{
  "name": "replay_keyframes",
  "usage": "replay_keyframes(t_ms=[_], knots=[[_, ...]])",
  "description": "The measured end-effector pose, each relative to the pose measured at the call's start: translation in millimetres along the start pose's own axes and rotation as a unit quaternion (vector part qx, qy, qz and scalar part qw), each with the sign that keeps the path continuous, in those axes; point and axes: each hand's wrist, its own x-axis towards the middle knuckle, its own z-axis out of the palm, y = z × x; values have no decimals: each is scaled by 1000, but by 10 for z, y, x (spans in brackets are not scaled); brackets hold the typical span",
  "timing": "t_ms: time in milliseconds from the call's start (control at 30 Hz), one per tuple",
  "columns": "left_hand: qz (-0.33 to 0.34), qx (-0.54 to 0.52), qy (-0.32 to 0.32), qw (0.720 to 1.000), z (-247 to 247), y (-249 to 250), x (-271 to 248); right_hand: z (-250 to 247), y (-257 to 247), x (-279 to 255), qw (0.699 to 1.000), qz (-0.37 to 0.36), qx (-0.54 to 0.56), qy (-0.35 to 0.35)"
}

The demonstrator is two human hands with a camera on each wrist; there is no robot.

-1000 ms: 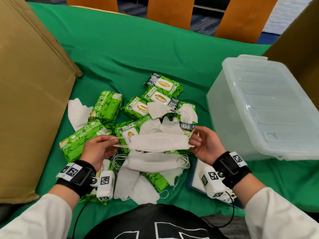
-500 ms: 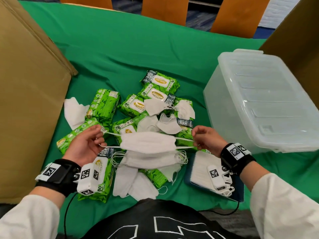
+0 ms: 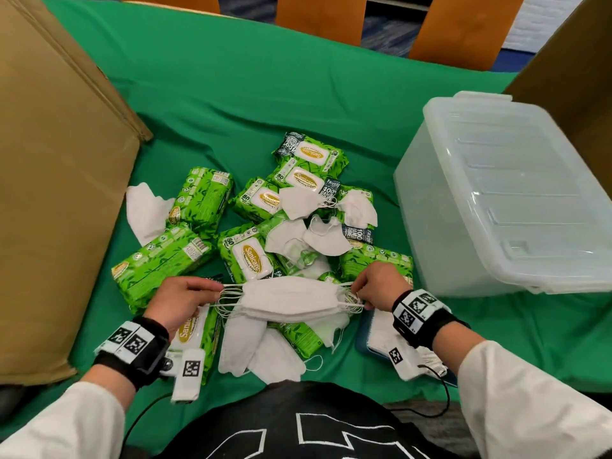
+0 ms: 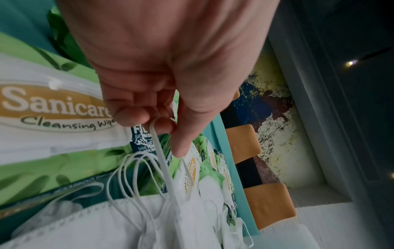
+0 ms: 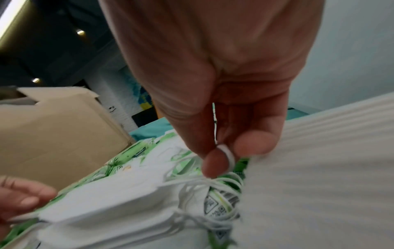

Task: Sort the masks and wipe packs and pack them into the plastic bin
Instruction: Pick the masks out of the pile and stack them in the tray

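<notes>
Left hand point(image 3: 180, 301) and right hand point(image 3: 376, 286) pinch ear loops of white mask point(image 3: 291, 299), stretched over wipe packs point(image 3: 246, 260).

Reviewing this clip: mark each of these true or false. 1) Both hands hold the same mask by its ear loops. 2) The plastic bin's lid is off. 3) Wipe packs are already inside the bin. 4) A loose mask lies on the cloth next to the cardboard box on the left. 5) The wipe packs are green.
1) True: the left hand and right hand each pinch ear loops of the white mask stretched between them.
2) False: the plastic bin has its lid on.
3) False: no packs show through the translucent bin; the wipe packs lie on the green cloth.
4) True: a loose mask lies beside the cardboard box.
5) True.
</notes>
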Motion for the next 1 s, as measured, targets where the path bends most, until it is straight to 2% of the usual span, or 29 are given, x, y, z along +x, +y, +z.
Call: replay_keyframes(t_ms=[133,367,600,733,1000], knots=[[-12,14,17,1000,50,22,-2,72,-36,-10,1000,20,-8,6],[-36,8,3,999,92,15,-35,110,-86,9,998,64,20,-20],[-30,13,-7,999,143,19,-48,131,-76,-13,998,69,11,-8],[-32,49,-10,998,161,-5,-14,113,-124,-38,998,61,9,-10],[-5,153,-5,988,98,5,13,23,-96,-68,992,74,97,-35]])
